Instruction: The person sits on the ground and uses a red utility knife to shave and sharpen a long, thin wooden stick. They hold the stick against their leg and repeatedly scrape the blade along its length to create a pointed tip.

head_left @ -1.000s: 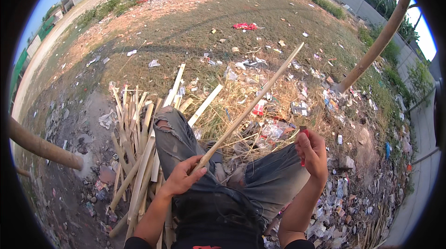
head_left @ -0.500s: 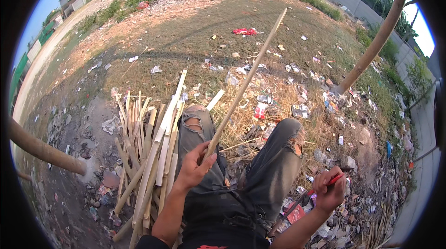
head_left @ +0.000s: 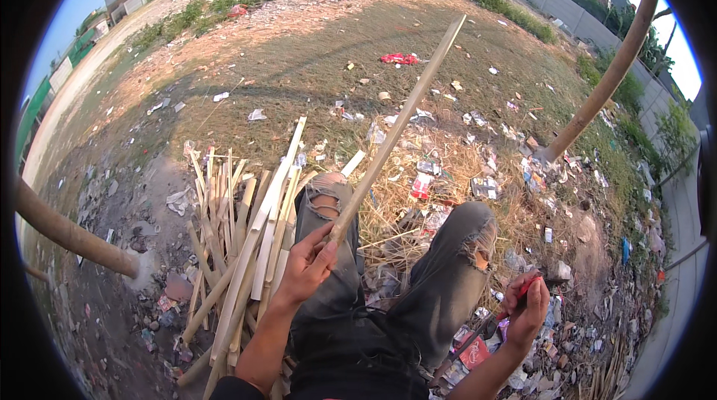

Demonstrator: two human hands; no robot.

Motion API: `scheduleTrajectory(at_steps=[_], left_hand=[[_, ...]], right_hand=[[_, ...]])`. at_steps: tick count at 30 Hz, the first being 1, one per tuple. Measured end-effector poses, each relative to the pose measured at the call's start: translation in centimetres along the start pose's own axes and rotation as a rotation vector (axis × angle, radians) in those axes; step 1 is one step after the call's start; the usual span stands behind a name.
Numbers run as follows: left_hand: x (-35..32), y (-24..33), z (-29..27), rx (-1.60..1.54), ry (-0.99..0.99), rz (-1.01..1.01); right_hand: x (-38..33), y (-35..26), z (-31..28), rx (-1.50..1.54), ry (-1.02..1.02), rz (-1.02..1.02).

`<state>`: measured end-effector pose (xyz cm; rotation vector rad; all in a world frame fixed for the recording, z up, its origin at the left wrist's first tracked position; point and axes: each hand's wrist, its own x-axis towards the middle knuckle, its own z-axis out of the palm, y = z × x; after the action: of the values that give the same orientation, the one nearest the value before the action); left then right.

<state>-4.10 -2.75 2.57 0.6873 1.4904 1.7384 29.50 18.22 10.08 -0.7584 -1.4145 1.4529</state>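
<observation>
My left hand is closed round the lower end of a long bamboo strip, which slants up and away to the right over my left knee. Off to the right, beyond my right knee, my right hand is closed on a tool with a red part showing between the fingers. A thin dark shaft runs down from near that hand toward my lap; I cannot make out the tool's exact kind. The two hands are well apart, and the strip touches only the left.
A pile of split bamboo strips lies beside my left leg. Bamboo poles stand at left and right. Litter and dry straw cover the ground ahead, with a red scrap farther out. A grey wall runs along the right.
My right hand has moved slightly left and turned, showing more of the red part. The bamboo strip has rolled a little in my left hand, showing a broader face.
</observation>
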Motion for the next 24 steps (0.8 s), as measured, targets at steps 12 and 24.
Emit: scheduleTrajectory(at_steps=[12, 24], left_hand=[[1.2, 2.4, 3.4, 0.040, -0.145, -0.104], [7.9, -1.6, 2.1, -0.075, -0.514, -0.126]], right_hand=[[17.2, -0.5, 13.7, -0.828, -0.387, -0.319], [25.7, 2.0, 12.4, -0.994, -0.247, -0.145]])
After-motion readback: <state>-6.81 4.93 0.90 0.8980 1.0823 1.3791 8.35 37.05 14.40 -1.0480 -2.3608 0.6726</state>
